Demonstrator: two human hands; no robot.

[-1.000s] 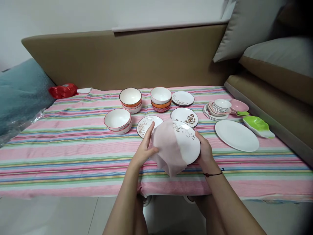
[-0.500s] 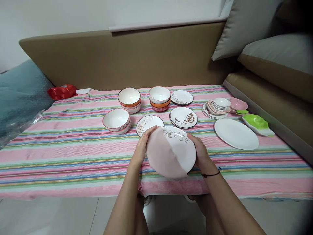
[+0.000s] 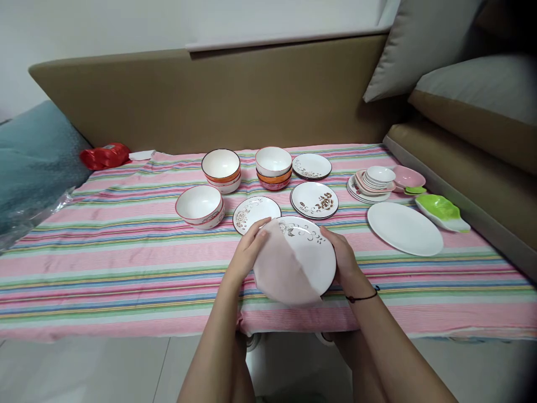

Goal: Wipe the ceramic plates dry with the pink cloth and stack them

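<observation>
A white plate with a brown floral pattern and dark rim (image 3: 312, 254) is held just above the striped cloth at the near edge. My right hand (image 3: 344, 258) grips its right rim. My left hand (image 3: 247, 254) grips the left rim together with a pale pink cloth (image 3: 279, 271) that lies draped over the plate's left half and hangs past its lower edge.
On the pink striped cloth (image 3: 104, 252) stand stacked bowls (image 3: 200, 206), (image 3: 221, 169), (image 3: 274, 168), patterned plates (image 3: 255, 212), (image 3: 314, 200), (image 3: 311, 166), a stack of small dishes (image 3: 373, 183), a white oval platter (image 3: 405, 228), a pink dish (image 3: 409, 178) and a green dish (image 3: 440, 211). A red bag (image 3: 104, 155) lies far left.
The plate has dropped lower and tilted flatter. The pink cloth, which hung loosely in front of it, now lies spread over its left half under my left hand.
</observation>
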